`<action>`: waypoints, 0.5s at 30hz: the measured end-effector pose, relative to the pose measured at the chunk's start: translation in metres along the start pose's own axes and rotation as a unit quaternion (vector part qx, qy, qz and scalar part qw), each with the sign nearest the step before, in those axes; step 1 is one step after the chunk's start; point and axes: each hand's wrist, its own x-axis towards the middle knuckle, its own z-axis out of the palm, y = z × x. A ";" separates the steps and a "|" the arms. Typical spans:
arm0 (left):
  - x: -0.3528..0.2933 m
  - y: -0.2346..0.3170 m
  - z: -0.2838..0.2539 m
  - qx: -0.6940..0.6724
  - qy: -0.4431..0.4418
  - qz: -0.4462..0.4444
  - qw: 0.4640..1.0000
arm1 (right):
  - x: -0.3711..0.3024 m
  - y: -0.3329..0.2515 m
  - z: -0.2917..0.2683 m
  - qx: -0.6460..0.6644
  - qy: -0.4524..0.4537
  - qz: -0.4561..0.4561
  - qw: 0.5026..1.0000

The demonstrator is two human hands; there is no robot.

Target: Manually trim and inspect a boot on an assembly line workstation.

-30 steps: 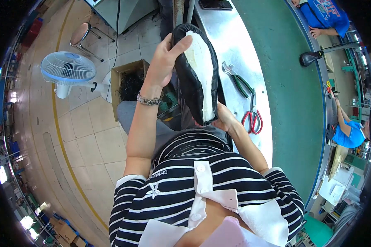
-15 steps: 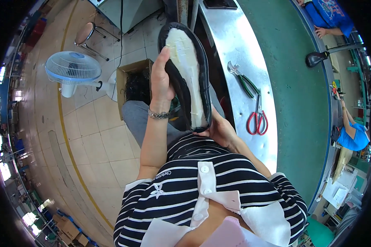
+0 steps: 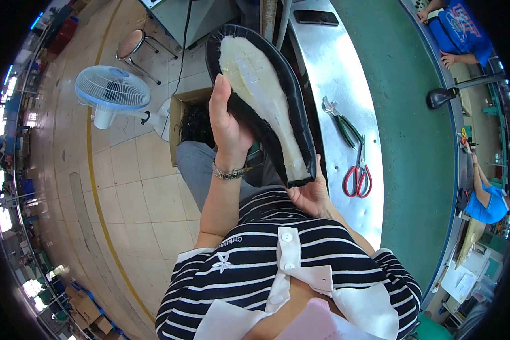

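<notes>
A black shoe [image 3: 260, 85] without an outsole is held over my lap, its pale underside facing up. The black upper is folded in around the edge of that underside. Its broad toe points away and to the left, and the narrower heel is close to my body. My left hand [image 3: 230, 130] grips the shoe's left side, with the thumb up along the edge. Around the heel, my right hand [image 3: 309, 195] supports the shoe from below and the right; some of its fingers are hidden. Pliers with green handles [image 3: 345, 130] and red-handled scissors [image 3: 358, 173] lie on the metal bench to the right.
The metal bench [image 3: 345, 73] bears a dark phone [image 3: 316, 17] at its far end. A cardboard box of black scraps [image 3: 195, 123] stands by my left knee. Farther left are a fan [image 3: 112, 89] and a stool [image 3: 131, 44]. Other people [image 3: 487, 198] work at the right.
The shoe has tilted, its toe swinging slightly left and its heel moving right. My hands have shifted a little right with it, and my right hand shows more clearly at the heel.
</notes>
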 end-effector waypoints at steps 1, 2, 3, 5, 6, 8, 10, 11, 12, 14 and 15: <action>-0.001 0.000 0.001 -0.023 -0.008 -0.008 1.000 | -0.003 0.000 0.005 0.034 -0.062 0.037 0.997; -0.001 -0.002 0.000 -0.024 -0.009 -0.009 1.000 | -0.005 0.000 0.007 0.069 -0.124 0.074 0.987; -0.002 -0.004 -0.001 -0.047 -0.016 -0.024 0.998 | -0.002 -0.002 0.009 0.069 -0.125 0.074 0.987; -0.004 -0.007 0.000 -0.070 -0.024 -0.039 0.996 | 0.007 -0.007 0.012 0.126 -0.238 0.119 0.956; -0.003 -0.008 0.000 -0.031 -0.002 -0.047 0.998 | 0.008 -0.008 0.012 0.125 -0.240 0.121 0.955; -0.001 -0.009 -0.006 0.008 0.022 -0.051 0.998 | 0.006 -0.012 0.010 0.122 -0.216 0.095 0.964; 0.004 -0.013 -0.016 0.130 0.024 -0.063 0.989 | -0.006 -0.018 0.010 -0.127 -0.102 -0.091 0.982; 0.002 -0.013 -0.020 0.109 0.014 -0.087 0.990 | -0.005 -0.023 0.005 -0.215 -0.084 -0.173 0.958; 0.002 -0.012 -0.022 0.110 0.013 -0.088 0.990 | -0.005 -0.027 0.000 -0.296 -0.063 -0.253 0.919; -0.008 -0.005 -0.031 -0.050 -0.051 -0.198 0.978 | -0.024 -0.029 0.015 -0.469 0.060 -0.188 0.861; -0.007 -0.009 -0.016 -0.027 0.013 -0.169 0.985 | -0.036 -0.039 0.042 -0.614 0.087 -0.064 0.782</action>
